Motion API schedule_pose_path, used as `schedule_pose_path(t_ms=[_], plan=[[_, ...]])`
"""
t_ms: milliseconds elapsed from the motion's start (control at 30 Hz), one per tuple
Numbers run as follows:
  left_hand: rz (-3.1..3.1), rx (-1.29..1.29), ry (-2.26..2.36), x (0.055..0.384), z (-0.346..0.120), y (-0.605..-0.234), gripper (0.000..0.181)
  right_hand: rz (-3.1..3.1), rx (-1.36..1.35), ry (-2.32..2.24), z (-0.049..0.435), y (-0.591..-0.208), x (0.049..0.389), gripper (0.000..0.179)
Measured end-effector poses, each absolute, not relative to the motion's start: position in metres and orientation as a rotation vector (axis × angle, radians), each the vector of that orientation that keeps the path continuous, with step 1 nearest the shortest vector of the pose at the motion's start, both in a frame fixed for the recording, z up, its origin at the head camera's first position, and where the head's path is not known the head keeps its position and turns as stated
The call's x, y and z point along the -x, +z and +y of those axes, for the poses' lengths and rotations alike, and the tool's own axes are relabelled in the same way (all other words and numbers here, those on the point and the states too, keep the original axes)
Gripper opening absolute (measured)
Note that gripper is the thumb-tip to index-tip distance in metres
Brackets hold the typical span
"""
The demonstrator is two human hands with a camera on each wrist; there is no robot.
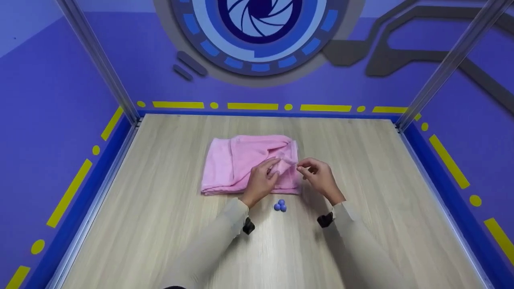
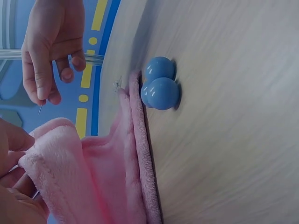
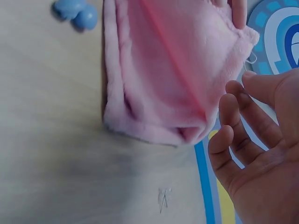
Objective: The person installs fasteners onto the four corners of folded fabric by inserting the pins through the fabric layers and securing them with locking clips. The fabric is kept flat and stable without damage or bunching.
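A folded pink plush towel point(image 1: 219, 164) lies on the table, its right part raised into a bunched fold. My left hand point(image 1: 261, 180) pinches that raised edge between thumb and fingers. A thin metal bit point(image 2: 36, 194) shows among the left fingers; its kind is unclear. Just right of the towel, my right hand point(image 1: 319, 176) pinches a thin needle point(image 2: 40, 110) between thumb and forefinger, the other fingers loosely bent. A loop of white thread point(image 3: 252, 58) hangs by the towel's edge in the right wrist view.
Three small shiny blue balls point(image 1: 281, 206) sit touching each other in front of the towel. A small clear piece with thin metal pins point(image 3: 163, 198) lies on the table right of the towel. Blue panels point(image 1: 257, 94) enclose the wooden tabletop point(image 1: 168, 224) at back and sides.
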State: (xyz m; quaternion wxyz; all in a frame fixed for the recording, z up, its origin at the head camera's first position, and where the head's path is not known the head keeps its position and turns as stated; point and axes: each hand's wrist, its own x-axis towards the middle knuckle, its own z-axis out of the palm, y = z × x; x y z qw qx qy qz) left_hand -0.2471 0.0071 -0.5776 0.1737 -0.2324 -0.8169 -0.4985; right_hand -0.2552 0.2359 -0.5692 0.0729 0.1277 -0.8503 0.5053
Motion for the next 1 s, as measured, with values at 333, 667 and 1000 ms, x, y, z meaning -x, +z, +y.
schedule_pose_path(t_ms=[333,667,1000], plan=[[-2.316,0.632,-1.405,0.246,0.006,-0.577,0.041,-2.530,-0.427,1.601,0.221,-0.566,0.259,0.009],[-2.310,0.633,-1.390,0.246,0.005,-0.574,0.041,-2.468,-0.446,1.679,0.211,-0.566,0.264,0.021],[-2.294,0.646,-1.393,0.247,0.004,-0.573,0.040,-2.451,-0.440,1.667,0.200,-0.558,0.262,0.033]])
